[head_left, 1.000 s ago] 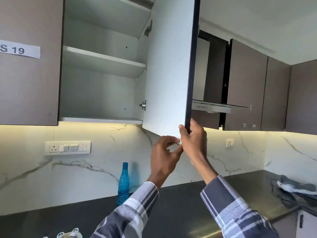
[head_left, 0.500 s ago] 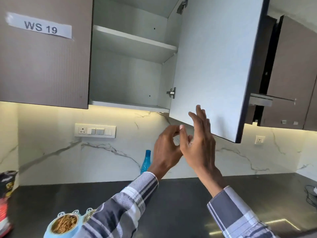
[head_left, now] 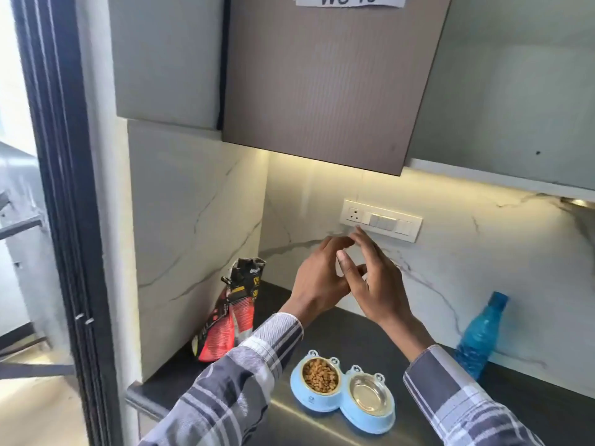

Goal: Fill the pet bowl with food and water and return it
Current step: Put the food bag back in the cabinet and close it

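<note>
Now both my hands, left [head_left: 317,281] and right [head_left: 375,284], hang together, empty, above the double pet bowl [head_left: 343,392]; reaching carelessly for the blue water bottle [head_left: 479,336] could scatter kibble [head_left: 321,375].

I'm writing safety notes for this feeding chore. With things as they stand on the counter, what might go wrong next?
1. The double pet bowl sits near the counter's front edge; a sleeve passing over it might knock it off, scattering kibble.
2. The food bag stands open and leaning, so it may tip.
</note>
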